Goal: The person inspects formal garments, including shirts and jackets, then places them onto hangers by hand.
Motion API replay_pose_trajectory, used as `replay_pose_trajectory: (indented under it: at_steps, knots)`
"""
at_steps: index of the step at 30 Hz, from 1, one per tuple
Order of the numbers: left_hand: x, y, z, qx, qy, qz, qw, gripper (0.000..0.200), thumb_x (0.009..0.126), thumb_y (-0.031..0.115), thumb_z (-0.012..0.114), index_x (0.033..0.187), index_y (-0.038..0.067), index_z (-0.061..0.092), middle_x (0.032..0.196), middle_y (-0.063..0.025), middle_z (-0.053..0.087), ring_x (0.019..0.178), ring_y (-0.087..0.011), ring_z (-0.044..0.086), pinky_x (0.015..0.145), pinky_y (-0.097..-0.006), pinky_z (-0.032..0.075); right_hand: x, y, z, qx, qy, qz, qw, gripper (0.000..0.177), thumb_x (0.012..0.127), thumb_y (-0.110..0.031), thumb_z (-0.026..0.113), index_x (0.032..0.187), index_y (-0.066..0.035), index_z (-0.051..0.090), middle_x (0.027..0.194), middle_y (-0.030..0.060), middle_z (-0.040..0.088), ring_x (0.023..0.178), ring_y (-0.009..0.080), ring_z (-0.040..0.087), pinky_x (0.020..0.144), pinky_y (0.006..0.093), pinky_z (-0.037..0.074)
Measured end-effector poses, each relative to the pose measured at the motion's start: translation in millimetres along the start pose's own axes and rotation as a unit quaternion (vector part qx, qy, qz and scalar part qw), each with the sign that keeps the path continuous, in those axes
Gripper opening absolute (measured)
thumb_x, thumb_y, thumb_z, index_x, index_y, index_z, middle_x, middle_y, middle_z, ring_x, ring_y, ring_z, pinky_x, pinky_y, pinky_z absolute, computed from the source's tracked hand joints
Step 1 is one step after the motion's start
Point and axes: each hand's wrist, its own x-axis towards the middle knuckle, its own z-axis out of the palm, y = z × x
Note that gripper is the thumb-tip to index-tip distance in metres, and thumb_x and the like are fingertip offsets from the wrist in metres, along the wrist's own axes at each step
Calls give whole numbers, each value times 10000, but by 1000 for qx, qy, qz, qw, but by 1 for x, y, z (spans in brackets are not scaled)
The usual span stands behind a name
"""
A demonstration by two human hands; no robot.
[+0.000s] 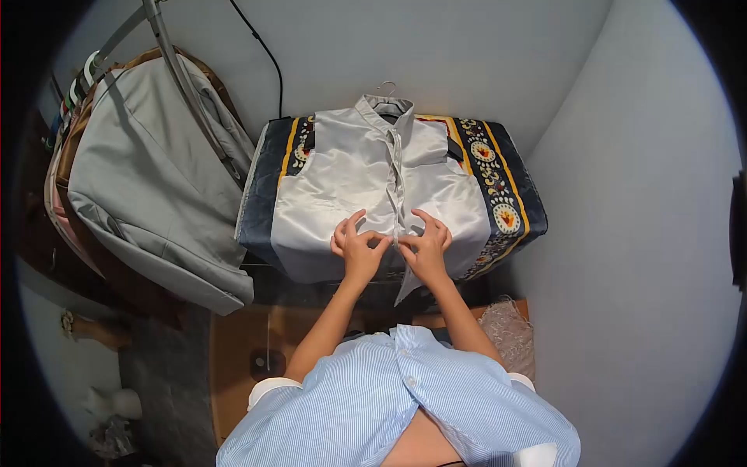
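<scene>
A shiny silver-white sleeveless vest (334,187) with a stand collar lies spread on a patterned cloth. A hanger (386,87) sits in its collar, with the hook pointing to the wall. My left hand (361,247) pinches one front edge of the vest low on the centre opening, thumb and forefinger together. Opposite it, my right hand (425,244) pinches the other front edge, its fingertips close to the left ones. Above both hands the two front edges lie side by side along the opening. Whether a button or other fastener is between my fingers is too small to tell.
The dark patterned cloth (506,179) covers a table against the grey wall. On the left stands a metal rack (167,54) hung with garments, a grey one (148,171) in front. A black cable (268,54) runs down the wall. A fuzzy beige item (510,336) lies at lower right.
</scene>
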Motion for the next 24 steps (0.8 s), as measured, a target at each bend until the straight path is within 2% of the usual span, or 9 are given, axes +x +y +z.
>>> replay_pose_trajectory:
  at_steps: [1,6,9,11,12,15,18,24]
  knots:
    - [1,2,0,1,2,1,1000,154,686,313,766,684,163,728,1354,-6,442,1285,-301,246,1040,-503,73,2,0,0,6,5,4,1000,60,687,-214,725,730,-173,732,1339,43,436,1231,325,308,1027,495,129]
    - [1,-2,-3,8,-40,31,999,114,723,276,732,737,162,740,1370,-10,434,1301,-312,220,1047,-505,46,7,0,5,38,17,19,999,82,649,-247,755,685,-180,722,1327,27,448,1221,305,297,1025,477,118]
    - [4,-6,-1,-19,-37,45,998,185,750,350,681,740,178,747,1377,-35,423,1307,-352,199,1033,-558,20,10,1,9,27,29,15,999,97,638,-246,759,645,-170,699,1315,35,462,1213,306,309,1019,476,128]
    - [1,1,-5,-2,-46,34,998,224,722,400,709,704,179,742,1366,-32,430,1308,-348,189,1025,-570,14,8,2,13,18,36,14,999,91,629,-228,756,645,-162,695,1306,49,467,1204,311,323,1014,489,142]
    - [2,5,-7,20,-54,26,998,213,730,387,716,716,175,739,1359,-22,434,1306,-329,197,1041,-522,15,8,2,13,15,39,6,999,95,627,-226,754,647,-155,693,1299,53,470,1201,310,326,1015,494,142]
    - [3,-2,-1,19,-46,34,998,210,773,346,685,735,145,731,1357,-25,442,1308,-331,205,1040,-526,24,7,-2,10,35,25,20,999,116,656,-232,766,653,-142,691,1299,54,465,1213,307,309,1017,493,132]
    - [3,-4,1,16,-45,44,998,207,789,304,644,728,118,714,1361,-33,437,1302,-333,225,1030,-571,37,7,-3,9,26,24,18,999,117,659,-233,764,660,-143,688,1285,72,472,1197,319,331,1006,492,144]
    - [-3,-2,4,37,3,59,998,143,733,260,704,667,134,698,1360,-14,433,1286,-335,282,1014,-634,35,0,1,9,27,-1,54,998,87,704,-225,686,704,-138,691,1312,88,435,1203,330,312,1015,504,123]
